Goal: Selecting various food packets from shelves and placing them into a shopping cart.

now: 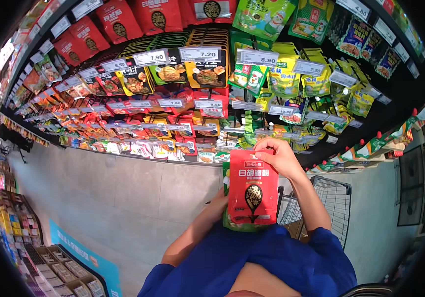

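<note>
In front of my chest is a red seasoning pouch (253, 163), printed with a black spoon of pale grains. My right hand (277, 156) pinches its top right corner between thumb and fingers. Behind the red pouch a green pouch (227, 174) shows only along its left and bottom edges. At that left edge is my left hand (220, 200), its fingers hidden behind the pouches; it appears to hold the green one.
A shop rack of hanging seasoning pouches (206, 70) with price tags curves across the top. Below right stands a wire shopping cart (331, 200). Divided display bins (64, 269) are at lower left, and grey tile floor (134, 185) lies between.
</note>
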Demonstrator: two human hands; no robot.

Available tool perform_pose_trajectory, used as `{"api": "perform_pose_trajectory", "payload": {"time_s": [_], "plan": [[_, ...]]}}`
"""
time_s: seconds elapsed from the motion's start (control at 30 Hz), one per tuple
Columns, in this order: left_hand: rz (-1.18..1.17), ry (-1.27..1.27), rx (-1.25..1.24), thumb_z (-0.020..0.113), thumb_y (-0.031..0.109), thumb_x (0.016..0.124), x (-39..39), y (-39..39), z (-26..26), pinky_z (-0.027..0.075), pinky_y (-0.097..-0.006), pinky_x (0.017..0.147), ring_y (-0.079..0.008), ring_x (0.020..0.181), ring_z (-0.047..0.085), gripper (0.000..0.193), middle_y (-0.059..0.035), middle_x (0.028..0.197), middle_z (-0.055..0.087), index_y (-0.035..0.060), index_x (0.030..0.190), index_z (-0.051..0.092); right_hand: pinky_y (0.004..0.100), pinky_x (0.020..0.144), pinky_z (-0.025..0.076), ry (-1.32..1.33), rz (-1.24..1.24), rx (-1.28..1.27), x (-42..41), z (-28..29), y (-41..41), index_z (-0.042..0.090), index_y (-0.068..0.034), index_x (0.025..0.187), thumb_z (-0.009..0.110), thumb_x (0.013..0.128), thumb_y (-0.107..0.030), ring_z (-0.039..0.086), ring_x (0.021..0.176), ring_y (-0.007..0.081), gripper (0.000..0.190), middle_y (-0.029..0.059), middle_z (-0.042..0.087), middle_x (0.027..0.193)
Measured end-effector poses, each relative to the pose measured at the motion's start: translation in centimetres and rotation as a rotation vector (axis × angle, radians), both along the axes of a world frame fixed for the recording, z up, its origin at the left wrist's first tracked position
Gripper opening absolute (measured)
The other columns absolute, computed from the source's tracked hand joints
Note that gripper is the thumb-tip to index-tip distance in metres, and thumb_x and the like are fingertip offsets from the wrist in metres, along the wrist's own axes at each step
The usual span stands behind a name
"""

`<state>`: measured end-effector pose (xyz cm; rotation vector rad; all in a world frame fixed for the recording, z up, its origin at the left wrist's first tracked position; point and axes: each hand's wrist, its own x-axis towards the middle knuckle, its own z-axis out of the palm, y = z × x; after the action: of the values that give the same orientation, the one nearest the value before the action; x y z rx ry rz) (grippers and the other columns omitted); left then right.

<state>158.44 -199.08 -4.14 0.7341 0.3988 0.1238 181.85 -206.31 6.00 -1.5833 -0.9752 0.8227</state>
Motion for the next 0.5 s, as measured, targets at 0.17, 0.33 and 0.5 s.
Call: {"api": "perform_pose_trajectory", "payload": {"time_s": [0.17,0.33,0.5], "plan": [[0.012,-0.037,0.004,0.064,0.012,0.092,0.3,0.3,0.5,0.055,-0.0379,0.095,-0.0233,0.115,0.063,0.058,-0.0142,0.134,0.058,0.0013,0.144,0.041,0.023,0.076,0.05,-0.145,-0.13,0.141,-1.3,3.7,1.1,0.064,0.001,0.096,0.068,0.09,-0.001,0.061,0.086,0.0077,0.008,0.0047,0.069,0.1],[0.039,0.009,-0.148,0.071,0.009,0.087,-1.1,0.7,1.0,0.055,-0.0398,0.094,-0.0238,0.111,0.065,0.059,-0.0138,0.127,0.062,0.0015,0.139,0.045,0.0254,0.082,0.053,-0.099,-0.213,0.508,-2.2,11.1,5.1,0.067,0.003,0.112,0.072,0.087,-0.003,0.067,0.091,0.0125,0.026,0.0092,0.072,0.102],[0.118,0.048,-0.178,0.07,0.009,0.087,-2.3,0.9,1.0,0.057,-0.0399,0.091,-0.0246,0.107,0.067,0.054,-0.0146,0.123,0.064,0.0002,0.136,0.047,0.0258,0.08,0.054,0.303,0.006,0.58,-3.0,15.1,12.7,0.068,0.003,0.111,0.075,0.086,-0.006,0.068,0.088,0.0133,0.028,0.0097,0.072,0.098]]}}
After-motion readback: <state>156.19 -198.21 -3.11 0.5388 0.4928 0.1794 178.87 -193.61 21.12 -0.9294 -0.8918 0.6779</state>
